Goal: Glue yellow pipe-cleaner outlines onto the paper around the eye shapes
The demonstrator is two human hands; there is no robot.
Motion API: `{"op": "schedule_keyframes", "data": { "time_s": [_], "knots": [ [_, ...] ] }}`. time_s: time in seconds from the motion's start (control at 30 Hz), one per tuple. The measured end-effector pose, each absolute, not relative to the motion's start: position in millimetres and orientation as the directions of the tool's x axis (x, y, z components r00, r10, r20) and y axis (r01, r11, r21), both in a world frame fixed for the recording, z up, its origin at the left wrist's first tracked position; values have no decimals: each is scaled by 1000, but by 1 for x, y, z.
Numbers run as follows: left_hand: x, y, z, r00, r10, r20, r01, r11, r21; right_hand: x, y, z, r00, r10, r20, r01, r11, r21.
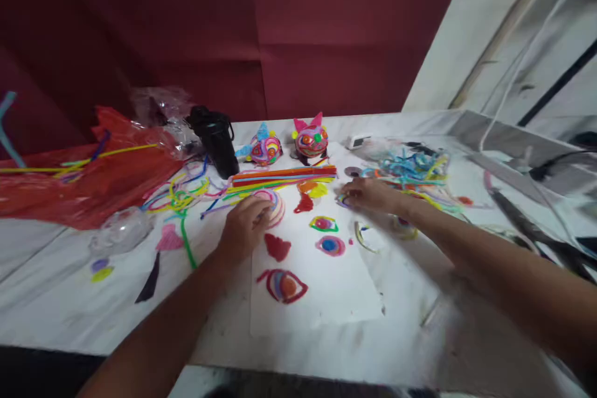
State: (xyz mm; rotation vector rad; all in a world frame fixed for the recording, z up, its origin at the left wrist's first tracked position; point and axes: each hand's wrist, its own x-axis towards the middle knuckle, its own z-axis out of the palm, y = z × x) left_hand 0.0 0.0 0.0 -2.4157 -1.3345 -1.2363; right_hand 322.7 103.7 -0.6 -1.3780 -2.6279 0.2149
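Observation:
My left hand (pixel 247 224) has curled fingers at the left edge of a round pink-and-white striped pipe-cleaner disc (pixel 278 210), partly covering it. Further right, my right hand (pixel 366 193) reaches across with bent fingers closed on a small purple and blue pipe-cleaner piece (pixel 342 201), mostly hidden. Between and below the hands, a white sheet (pixel 336 298) carries flat eye shapes: a green-and-yellow eye (pixel 323 224), a pink eye with blue centre (pixel 331 245) and a dark red-rimmed eye (pixel 283 286). A dark red patch (pixel 277 247) lies near my left wrist.
Behind stand two colourful animal heads (pixel 311 138), a leaning black tumbler (pixel 217 140) and a bundle of straight pipe cleaners (pixel 284 177). Red plastic (pixel 140 180) spreads left, with a clear crumpled wrapper (pixel 122 230). Tangled pipe cleaners (pixel 410 168) and black scissors (pixel 527 224) lie right.

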Motion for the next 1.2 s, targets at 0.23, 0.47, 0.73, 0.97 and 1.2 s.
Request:
{"op": "schedule_keyframes", "data": {
  "time_s": [0.23,0.47,0.73,0.97,1.2],
  "knots": [
    [0,1,0,244,675,696,769,-572,284,324,105,-6,-602,792,104,765,609,-210],
    [-2,3,-3,224,699,680,771,-554,315,321,101,7,-624,771,124,725,631,-275],
    [-4,6,-3,221,694,685,811,-521,267,312,98,18,-592,780,201,736,625,-259],
    [-4,7,-9,222,746,627,897,-409,169,290,69,22,-677,719,157,658,687,-308],
    [-6,11,-17,222,803,554,925,-353,142,270,54,12,-781,619,86,560,754,-344]
  ]
}}
